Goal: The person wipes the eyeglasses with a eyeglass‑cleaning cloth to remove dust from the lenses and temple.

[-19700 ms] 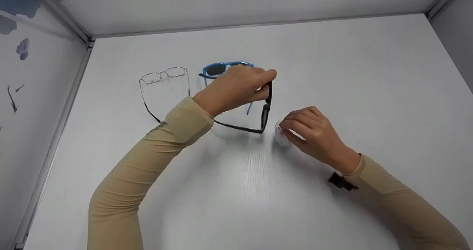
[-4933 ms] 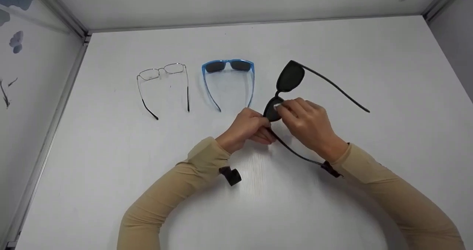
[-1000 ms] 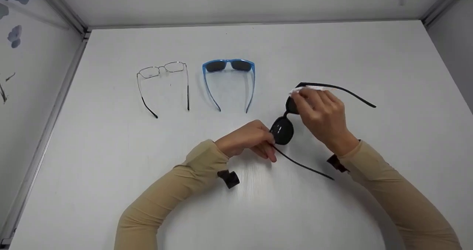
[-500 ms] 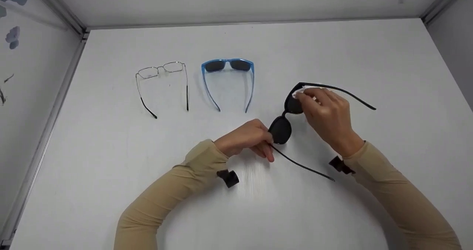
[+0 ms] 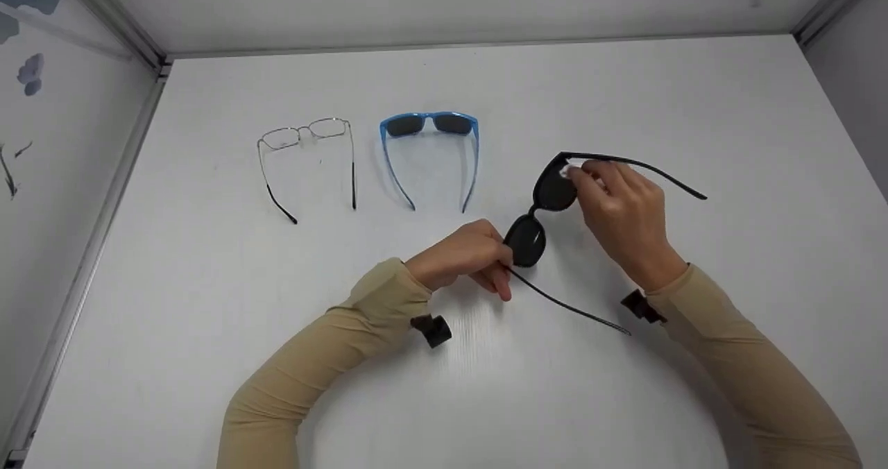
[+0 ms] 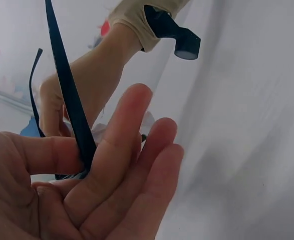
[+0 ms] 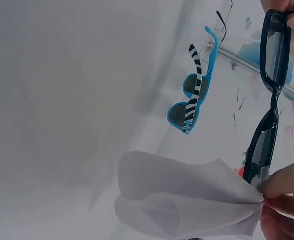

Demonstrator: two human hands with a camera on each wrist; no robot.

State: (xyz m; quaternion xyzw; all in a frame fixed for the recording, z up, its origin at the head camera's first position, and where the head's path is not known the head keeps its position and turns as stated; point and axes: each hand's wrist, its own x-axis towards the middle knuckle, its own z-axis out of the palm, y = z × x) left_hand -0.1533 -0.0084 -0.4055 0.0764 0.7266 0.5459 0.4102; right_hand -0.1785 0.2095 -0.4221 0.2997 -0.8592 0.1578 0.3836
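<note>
Black sunglasses are held tilted over the table, both temples unfolded. My left hand pinches their near hinge corner between thumb and forefinger; the other fingers stretch out loosely, as the left wrist view shows. My right hand pinches a thin white cloth at the outer corner of the far lens. In the head view only a small tip of the cloth shows, the rest hidden by the hand. The right wrist view shows the cloth hanging in loose folds beside the sunglasses.
Blue sunglasses lie unfolded on the white table, left of the black pair. Farther left are thin metal-rimmed eyeglasses, also unfolded. Walls stand at the table's back and sides. A black wrist camera sits under the left sleeve.
Earlier the left hand held the black sunglasses near the blue pair. The cloth has since gone from the near lens to the far lens; lately the right hand shifted slightly right.
</note>
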